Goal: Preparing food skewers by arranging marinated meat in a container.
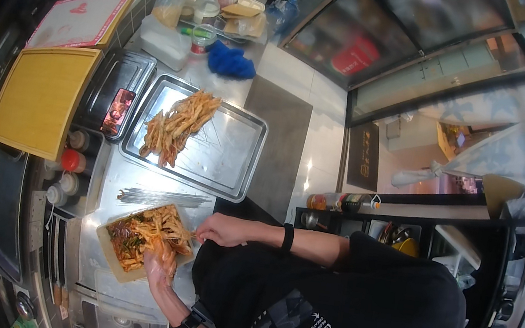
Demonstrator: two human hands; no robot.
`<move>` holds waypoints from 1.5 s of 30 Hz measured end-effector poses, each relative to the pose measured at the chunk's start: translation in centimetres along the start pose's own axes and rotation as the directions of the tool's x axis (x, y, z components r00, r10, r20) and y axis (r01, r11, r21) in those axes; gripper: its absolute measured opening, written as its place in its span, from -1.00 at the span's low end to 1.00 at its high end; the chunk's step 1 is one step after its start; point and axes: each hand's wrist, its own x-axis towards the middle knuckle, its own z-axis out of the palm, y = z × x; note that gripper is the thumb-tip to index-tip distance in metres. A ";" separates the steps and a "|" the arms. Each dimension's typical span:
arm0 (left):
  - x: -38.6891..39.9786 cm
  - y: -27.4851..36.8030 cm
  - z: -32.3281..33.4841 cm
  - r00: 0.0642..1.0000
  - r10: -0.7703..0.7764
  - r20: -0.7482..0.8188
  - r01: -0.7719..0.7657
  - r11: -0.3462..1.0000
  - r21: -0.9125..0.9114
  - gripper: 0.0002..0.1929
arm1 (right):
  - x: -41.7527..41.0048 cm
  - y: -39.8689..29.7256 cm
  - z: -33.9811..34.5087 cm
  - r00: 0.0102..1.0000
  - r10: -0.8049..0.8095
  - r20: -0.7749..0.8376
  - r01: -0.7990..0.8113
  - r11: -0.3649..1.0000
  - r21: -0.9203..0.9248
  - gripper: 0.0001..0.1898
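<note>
A rectangular tub (110,263) of chicken feet (169,221) in reddish sauce with green bits stands on the steel counter before me. My left hand (159,261), in a clear plastic glove, is over the tub and grips a chicken foot (159,245). Beside the tub's near edge, my right hand (220,230) is bare and pinches a thin skewer (176,239) that points towards the left hand. How far the skewer enters the foot is hidden. A bundle of metal skewers (162,198) lies next to the tub. Skewered chicken feet (179,127) are piled on a steel tray (228,159).
A phone (119,111) leans on a dark lidded container (116,73) beyond the tray. Squeeze bottles (69,183) stand in a clear bin. A blue cloth (231,60), jars (203,37) and bags crowd the counter to my right. A sink (119,325) is at my left.
</note>
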 end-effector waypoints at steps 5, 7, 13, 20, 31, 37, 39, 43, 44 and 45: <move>0.1 0.5 -1.2 0.976 -0.121 0.179 0.173 0.935 -0.311 -0.60 | 0.4 -0.2 -0.4 1.000 0.018 0.023 -0.020 0.998 0.053 -0.85; 0.3 0.4 -1.5 0.986 -0.152 0.070 0.167 0.936 -0.310 -0.47 | 0.4 -0.1 -0.2 1.000 0.000 0.015 0.000 0.999 0.050 -0.85; 1.0 0.1 -2.2 0.924 -0.259 0.283 0.371 0.791 -0.487 -0.67 | 0.7 -0.1 0.4 1.000 -0.002 -0.006 0.002 0.999 0.050 -0.84; -0.6 0.6 1.2 1.000 0.005 -0.011 -0.006 0.997 -0.082 -0.82 | 0.1 -0.9 -0.3 0.998 0.030 -0.061 -0.033 0.998 -0.048 -0.86; -0.4 0.0 -0.4 0.996 0.044 0.083 -0.048 0.998 0.046 -0.83 | 0.4 -1.3 -0.3 0.993 0.109 -0.036 -0.110 0.993 -0.033 -0.85; -1.2 1.0 1.3 0.992 0.049 0.119 -0.061 0.993 0.102 -0.84 | 1.0 -1.0 0.2 0.995 0.080 -0.053 -0.080 0.997 0.013 -0.84; -3.5 2.9 6.2 0.963 0.019 -0.268 -0.019 1.000 0.002 -0.84 | 0.9 -0.9 -0.8 0.998 0.065 -0.017 -0.064 0.997 0.052 -0.84; -2.1 1.6 2.1 1.000 0.015 0.019 -0.014 0.999 -0.036 -0.81 | 1.3 -1.1 -1.5 0.999 0.034 0.021 -0.034 0.999 -0.007 -0.83; -2.1 1.7 2.4 0.999 0.018 0.031 -0.017 0.999 -0.028 -0.81 | 1.4 -1.5 -2.3 0.997 0.054 0.062 -0.052 0.998 -0.030 -0.83; -2.2 1.8 2.6 1.000 -0.018 -0.013 0.018 0.999 0.026 -0.81 | 1.5 -1.9 -2.8 0.992 0.074 0.102 -0.069 0.996 -0.052 -0.83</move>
